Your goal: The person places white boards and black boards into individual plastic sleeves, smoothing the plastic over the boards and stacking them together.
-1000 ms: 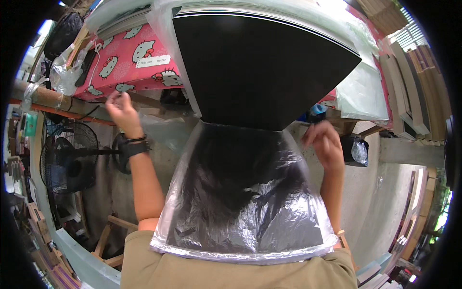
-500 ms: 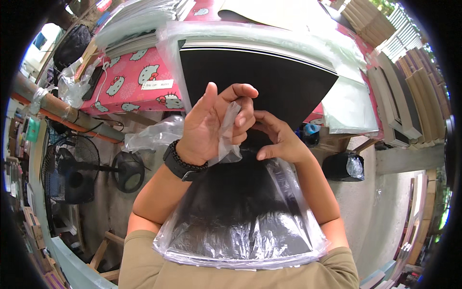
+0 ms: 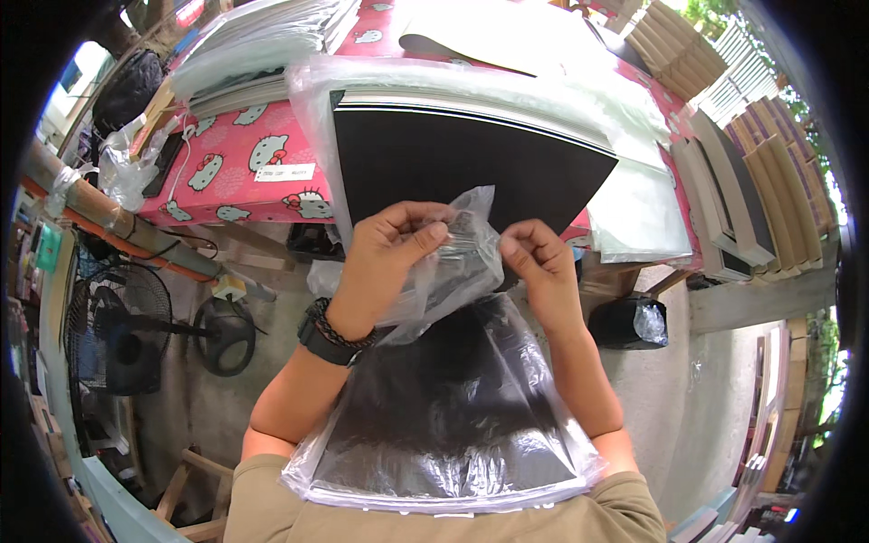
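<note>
Between my two hands hangs a crumpled clear plastic bag (image 3: 475, 240), its loose part trailing under my left wrist. My left hand (image 3: 385, 253), with a black watch and a braided bracelet at the wrist, pinches one side of it. The fingertips of my right hand (image 3: 543, 267) are closed on its other edge. On my lap lies a black sheet stack (image 3: 444, 398) wrapped in shiny clear plastic, its upper end partly behind the bag. Beyond my hands, a stack of black sheets (image 3: 462, 163) leans at the table edge, with clear plastic around its far and left edges.
The table has a pink patterned cover (image 3: 244, 172). Plastic-covered sheets (image 3: 262, 45) lie at the far left, and clear plastic sleeves (image 3: 638, 217) on the right. A black fan (image 3: 118, 330) stands left, a black bin (image 3: 629, 323) right. Boards (image 3: 738, 195) line the right side.
My left hand has turned from a raised, loosely spread pose into a pinch. My right hand has shifted slightly right and grips the bag, which is now stretched up between both hands.
</note>
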The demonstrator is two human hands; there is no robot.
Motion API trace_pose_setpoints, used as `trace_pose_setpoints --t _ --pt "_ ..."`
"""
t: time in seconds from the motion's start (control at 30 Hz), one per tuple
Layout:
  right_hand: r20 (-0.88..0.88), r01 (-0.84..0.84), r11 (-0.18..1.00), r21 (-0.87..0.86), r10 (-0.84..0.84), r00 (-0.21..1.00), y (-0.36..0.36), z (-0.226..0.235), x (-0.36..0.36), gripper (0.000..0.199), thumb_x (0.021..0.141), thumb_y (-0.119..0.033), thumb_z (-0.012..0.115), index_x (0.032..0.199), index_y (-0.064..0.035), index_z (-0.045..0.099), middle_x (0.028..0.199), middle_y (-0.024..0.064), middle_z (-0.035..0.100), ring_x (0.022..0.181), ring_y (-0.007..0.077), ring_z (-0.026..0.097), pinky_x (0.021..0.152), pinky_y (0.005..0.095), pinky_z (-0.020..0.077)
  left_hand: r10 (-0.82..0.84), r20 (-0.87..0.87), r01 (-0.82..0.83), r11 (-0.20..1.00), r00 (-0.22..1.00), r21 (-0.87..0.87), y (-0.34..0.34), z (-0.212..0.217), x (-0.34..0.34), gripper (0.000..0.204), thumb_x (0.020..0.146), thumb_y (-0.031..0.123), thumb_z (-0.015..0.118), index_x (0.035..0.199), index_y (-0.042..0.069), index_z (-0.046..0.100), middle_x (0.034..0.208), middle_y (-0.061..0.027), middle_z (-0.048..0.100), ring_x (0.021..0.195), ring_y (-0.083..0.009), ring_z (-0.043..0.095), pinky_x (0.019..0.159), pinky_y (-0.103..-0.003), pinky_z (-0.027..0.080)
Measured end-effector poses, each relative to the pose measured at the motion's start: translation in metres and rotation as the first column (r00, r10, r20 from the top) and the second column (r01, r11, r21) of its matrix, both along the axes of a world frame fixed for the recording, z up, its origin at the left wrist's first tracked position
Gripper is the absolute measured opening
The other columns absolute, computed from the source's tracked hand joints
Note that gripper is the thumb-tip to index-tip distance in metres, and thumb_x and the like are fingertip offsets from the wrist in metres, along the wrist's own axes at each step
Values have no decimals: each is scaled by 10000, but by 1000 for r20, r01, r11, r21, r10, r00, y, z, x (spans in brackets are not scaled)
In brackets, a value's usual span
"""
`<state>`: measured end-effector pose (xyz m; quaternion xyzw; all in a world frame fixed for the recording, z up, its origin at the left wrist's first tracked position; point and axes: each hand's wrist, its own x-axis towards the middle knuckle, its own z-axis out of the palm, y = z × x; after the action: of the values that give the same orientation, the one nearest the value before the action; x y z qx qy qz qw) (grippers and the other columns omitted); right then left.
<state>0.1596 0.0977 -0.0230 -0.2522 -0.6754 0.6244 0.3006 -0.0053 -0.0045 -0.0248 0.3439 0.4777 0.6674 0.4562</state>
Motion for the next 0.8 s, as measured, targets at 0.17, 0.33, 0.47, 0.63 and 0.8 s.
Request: trace_pose_setpoints --t 0.17,0.33,0.47,0.63,0.8 --pt "-149 93 992 80 -80 986 -10 16 -14 200 792 -104 586 945 -3 508 876 51 549 838 92 504 760 223 394 73 116 -83 993 991 86 6 1 6 287 785 76 592 1045 -20 517 841 -30 579 745 -61 529 645 -186 425" --pt "-20 127 976 178 -125 992 -10 18 -18 175 760 -70 614 901 -5 534 797 22 549 755 61 491 672 202 399 79 59 -85 991 995 103 5 0 7 357 780 75 600 1100 -13 470 831 -18 561 725 -48 509 648 -178 417" --pt "-101 221 964 145 -207 973 -6 25 -16 159 764 -48 603 902 4 546 748 6 546 690 50 487 625 182 401 33 111 -43 995 993 87 4 4 4 368 781 83 601 1110 -9 463 820 -12 554 721 -43 503 649 -173 413" --pt "-5 156 815 559 -185 983 -20 25 -22 242 740 -72 627 934 -14 495 824 11 520 760 73 470 673 198 391 -32 180 8 991 983 137 12 2 5 386 783 93 599 1126 -1 449 866 -22 552 764 -63 515 693 -192 414" --pt "16 144 898 415 -166 986 -14 23 -17 134 761 -88 620 769 6 525 651 -5 512 628 53 444 586 195 374 -78 110 64 990 991 126 15 10 12 341 796 135 590 1096 12 484 895 -23 562 804 -78 520 743 -227 410"
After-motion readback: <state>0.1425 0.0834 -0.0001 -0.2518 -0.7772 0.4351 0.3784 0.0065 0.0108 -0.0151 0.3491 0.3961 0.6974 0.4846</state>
